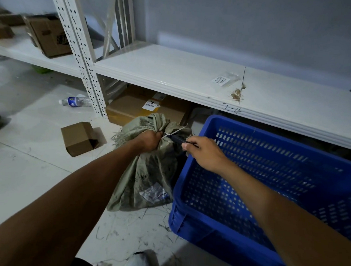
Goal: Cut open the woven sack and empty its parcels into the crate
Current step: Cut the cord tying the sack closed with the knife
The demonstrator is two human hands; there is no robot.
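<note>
A woven sack (147,172) stood on the floor just left of a blue crate (269,200). L hand (149,140) was fisted round its bunched neck; R hand (206,153) pinched a dark cutter (177,138), tip at the neck's white tie (173,131). White shelf (174,75) sat behind.

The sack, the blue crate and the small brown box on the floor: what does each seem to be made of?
The sack looks like woven plastic strips, dull grey-green; its mouth is frayed into loose threads.
The blue crate appears to be moulded hard plastic, slightly glossy, with regular slots through walls and floor.
The small brown box is probably matt cardboard, judging by its folded, open flap.
</note>
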